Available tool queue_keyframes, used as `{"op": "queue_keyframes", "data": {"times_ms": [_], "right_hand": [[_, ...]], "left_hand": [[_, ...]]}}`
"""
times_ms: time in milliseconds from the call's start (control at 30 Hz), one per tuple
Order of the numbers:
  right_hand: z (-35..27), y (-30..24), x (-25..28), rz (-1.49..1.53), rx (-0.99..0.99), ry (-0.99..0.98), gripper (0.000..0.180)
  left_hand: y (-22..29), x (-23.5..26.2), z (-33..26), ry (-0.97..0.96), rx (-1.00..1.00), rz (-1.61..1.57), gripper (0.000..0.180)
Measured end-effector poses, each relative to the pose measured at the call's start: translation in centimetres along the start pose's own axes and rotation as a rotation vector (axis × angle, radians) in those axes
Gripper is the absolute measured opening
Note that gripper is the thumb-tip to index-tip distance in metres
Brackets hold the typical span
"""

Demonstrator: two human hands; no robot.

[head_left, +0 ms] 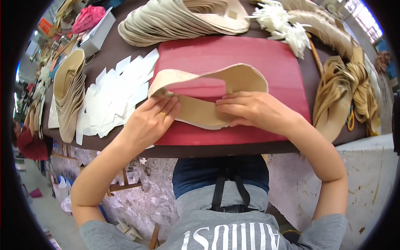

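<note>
A beige shoe upper (200, 110), curved round into an open loop, stands on a red mat (271, 54) in front of me. My left hand (152, 116), with a ring on one finger, holds the loop's left corner, its fingers together and the thumb hidden. On the near band, toward the right, the fingers of my right hand (254, 109) press down close together. Between the two hands the band's smooth tan face shows. The far edge of the loop rises in an arch, and the mat is visible through its opening.
White cut pieces (116, 93) lie spread left of the mat, beside a stack of beige uppers (68, 96). A larger stack (166, 21) sits behind. White strips (279, 23), a wooden stick (316, 56) and brown bundles (337, 96) are at right. A pale bin (98, 33) holds pink cloth (88, 18).
</note>
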State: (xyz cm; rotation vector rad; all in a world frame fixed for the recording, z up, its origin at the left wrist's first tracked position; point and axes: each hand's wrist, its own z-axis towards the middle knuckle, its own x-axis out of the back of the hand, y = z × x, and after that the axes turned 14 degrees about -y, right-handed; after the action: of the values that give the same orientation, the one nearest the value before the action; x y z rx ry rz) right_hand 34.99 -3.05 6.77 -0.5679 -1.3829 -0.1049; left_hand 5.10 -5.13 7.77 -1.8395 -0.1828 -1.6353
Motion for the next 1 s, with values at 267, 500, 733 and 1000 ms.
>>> {"op": "queue_keyframes", "data": {"times_ms": [267,500,733,1000], "right_hand": [[4.2,0.6,-2.1,-0.073,-0.036,-0.006,0.035],[3.8,1.2,-4.1,-0.062,-0.056,-0.037,0.040],[7.3,-1.1,-4.3,-0.237,-0.141,-0.156,0.065],[10.7,-3.0,-5.1,-0.215,-0.374,-0.206,0.075]], "left_hand": [[0.2,-2.2,0.0,-0.034,0.276,-0.507,0.032],[-1.9,-5.8,-1.8,0.020,0.165,-0.421,0.031],[-1.7,-5.3,-3.7,-0.035,0.229,-0.390,0.032],[-1.6,-2.7,-2.2,-0.072,0.153,-0.226,0.035]]}}
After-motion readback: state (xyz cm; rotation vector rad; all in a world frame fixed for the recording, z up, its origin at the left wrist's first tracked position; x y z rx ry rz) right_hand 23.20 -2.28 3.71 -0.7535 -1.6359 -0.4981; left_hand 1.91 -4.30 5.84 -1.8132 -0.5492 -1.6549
